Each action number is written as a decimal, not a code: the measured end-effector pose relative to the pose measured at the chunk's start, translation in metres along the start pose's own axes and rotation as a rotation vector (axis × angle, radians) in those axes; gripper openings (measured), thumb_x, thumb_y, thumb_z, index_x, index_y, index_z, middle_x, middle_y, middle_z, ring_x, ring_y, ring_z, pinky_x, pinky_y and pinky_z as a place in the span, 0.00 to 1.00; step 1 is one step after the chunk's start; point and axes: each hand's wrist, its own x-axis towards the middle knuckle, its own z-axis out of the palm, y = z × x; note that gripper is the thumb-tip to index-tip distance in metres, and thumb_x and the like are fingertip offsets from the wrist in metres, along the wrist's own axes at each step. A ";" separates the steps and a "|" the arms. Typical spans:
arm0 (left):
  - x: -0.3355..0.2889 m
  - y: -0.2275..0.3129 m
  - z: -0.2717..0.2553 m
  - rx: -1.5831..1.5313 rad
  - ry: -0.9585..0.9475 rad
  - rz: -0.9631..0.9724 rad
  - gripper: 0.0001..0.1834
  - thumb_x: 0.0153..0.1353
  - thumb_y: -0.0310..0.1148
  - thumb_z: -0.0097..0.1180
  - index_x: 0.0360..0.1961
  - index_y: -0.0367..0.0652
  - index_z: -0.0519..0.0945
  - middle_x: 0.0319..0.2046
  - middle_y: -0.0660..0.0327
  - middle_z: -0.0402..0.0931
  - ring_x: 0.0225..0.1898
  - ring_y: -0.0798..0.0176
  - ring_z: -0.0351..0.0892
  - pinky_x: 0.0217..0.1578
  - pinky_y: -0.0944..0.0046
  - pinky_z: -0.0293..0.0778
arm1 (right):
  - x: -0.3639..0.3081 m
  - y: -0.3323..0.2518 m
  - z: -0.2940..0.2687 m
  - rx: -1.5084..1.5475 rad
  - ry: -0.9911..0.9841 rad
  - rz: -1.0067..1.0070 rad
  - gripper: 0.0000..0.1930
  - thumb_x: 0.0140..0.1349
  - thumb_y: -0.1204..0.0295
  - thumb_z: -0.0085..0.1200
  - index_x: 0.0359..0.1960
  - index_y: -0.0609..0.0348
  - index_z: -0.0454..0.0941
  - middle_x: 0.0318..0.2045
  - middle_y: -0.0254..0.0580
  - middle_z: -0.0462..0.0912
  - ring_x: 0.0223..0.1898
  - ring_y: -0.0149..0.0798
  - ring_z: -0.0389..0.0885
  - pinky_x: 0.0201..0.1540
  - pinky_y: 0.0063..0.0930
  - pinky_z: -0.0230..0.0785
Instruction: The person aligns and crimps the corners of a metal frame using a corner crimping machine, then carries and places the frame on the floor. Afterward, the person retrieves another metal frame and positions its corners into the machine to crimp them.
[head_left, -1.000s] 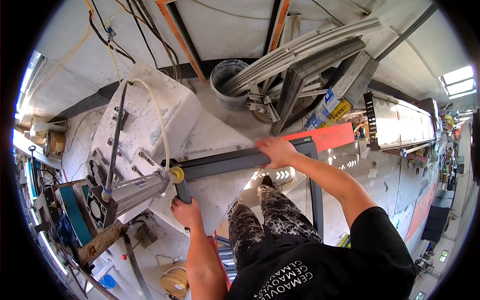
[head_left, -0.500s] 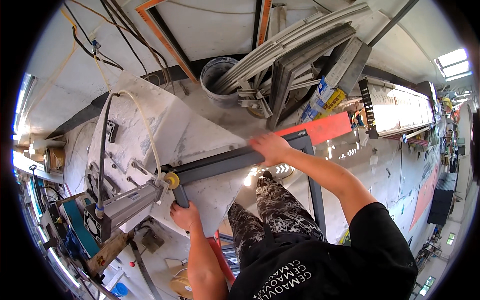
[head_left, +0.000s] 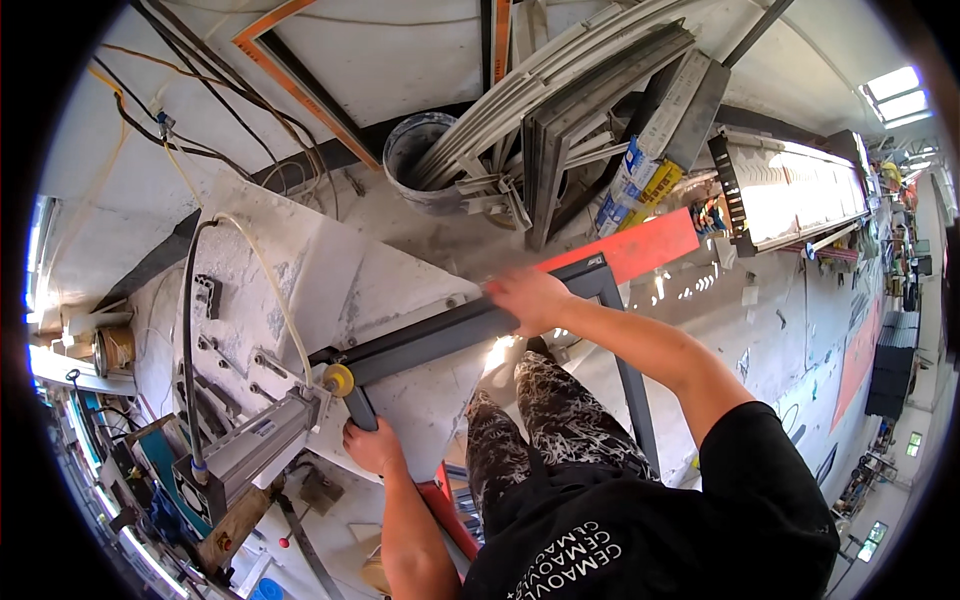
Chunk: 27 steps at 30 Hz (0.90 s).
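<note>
- Trousers (head_left: pixel 555 425), patterned black and white, low centre of the view, legs close to the work, probably for easy reach
- Now the left hand (head_left: pixel 370 447), lower left of centre, closed round the short arm of the dark grey frame (head_left: pixel 430 340), seemingly steadying that corner
- And there's the frame, right across the middle, left end over the pale table (head_left: pixel 300 250), right-hand bar running down beside the legs
- Right hand (head_left: pixel 530 300), mid-view, lies on the long bar, fingers blurred, perhaps holding it level; whether they grip, I can't tell
- Left of centre, a yellow round piece (head_left: pixel 338 380) at the end of a metal cylinder (head_left: pixel 258 432) sits by the frame's corner, maybe to bear on it
- Upper centre, a bucket (head_left: pixel 435 200) with pale strips (head_left: pixel 560 80) leaning out, likely to keep them bundled
- Against half a second ago, bucket further left, yellow piece lower, so the viewpoint seems shifted; both hands keep their places on the frame
</note>
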 end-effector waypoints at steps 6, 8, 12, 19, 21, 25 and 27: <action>0.000 -0.002 0.001 0.018 0.001 0.031 0.26 0.51 0.40 0.63 0.48 0.34 0.78 0.48 0.47 0.79 0.49 0.41 0.76 0.51 0.48 0.74 | 0.001 0.001 -0.005 0.015 -0.032 -0.002 0.29 0.50 0.52 0.66 0.51 0.55 0.79 0.56 0.48 0.77 0.62 0.49 0.70 0.62 0.40 0.65; 0.000 -0.003 0.001 0.025 -0.012 0.024 0.26 0.51 0.40 0.63 0.49 0.33 0.78 0.48 0.47 0.79 0.50 0.41 0.76 0.51 0.48 0.74 | 0.002 0.001 -0.003 0.015 -0.039 0.004 0.29 0.50 0.52 0.66 0.51 0.55 0.79 0.57 0.48 0.77 0.62 0.49 0.70 0.62 0.40 0.65; 0.000 -0.006 0.004 0.023 0.011 0.034 0.26 0.51 0.40 0.63 0.49 0.33 0.78 0.48 0.47 0.79 0.49 0.41 0.76 0.51 0.48 0.74 | 0.003 0.001 -0.008 0.015 -0.065 -0.009 0.29 0.49 0.53 0.66 0.51 0.55 0.79 0.57 0.48 0.76 0.63 0.49 0.70 0.62 0.40 0.65; -0.001 -0.005 0.004 0.022 0.043 0.064 0.26 0.51 0.39 0.63 0.49 0.34 0.78 0.48 0.46 0.79 0.49 0.40 0.76 0.52 0.47 0.73 | 0.003 0.002 -0.010 0.042 -0.095 0.003 0.29 0.48 0.58 0.65 0.52 0.55 0.79 0.57 0.48 0.77 0.63 0.49 0.70 0.61 0.39 0.65; -0.001 -0.006 0.004 0.026 0.040 0.062 0.26 0.51 0.39 0.63 0.49 0.34 0.78 0.48 0.46 0.79 0.49 0.40 0.76 0.52 0.47 0.73 | 0.003 0.001 -0.013 0.046 -0.101 0.002 0.29 0.48 0.58 0.66 0.52 0.55 0.79 0.57 0.49 0.77 0.63 0.49 0.70 0.61 0.39 0.65; 0.000 -0.010 0.007 0.034 0.041 0.067 0.27 0.50 0.39 0.63 0.50 0.34 0.78 0.48 0.46 0.79 0.49 0.40 0.76 0.53 0.47 0.73 | 0.003 0.000 -0.017 0.039 -0.112 -0.006 0.29 0.49 0.56 0.66 0.53 0.56 0.79 0.57 0.49 0.77 0.63 0.49 0.70 0.62 0.39 0.64; 0.000 -0.012 0.008 0.041 0.040 0.060 0.27 0.50 0.39 0.63 0.50 0.34 0.78 0.48 0.46 0.79 0.49 0.40 0.76 0.53 0.47 0.73 | 0.003 -0.001 -0.017 0.033 -0.111 -0.014 0.30 0.49 0.56 0.66 0.53 0.56 0.79 0.58 0.50 0.76 0.63 0.49 0.69 0.62 0.39 0.64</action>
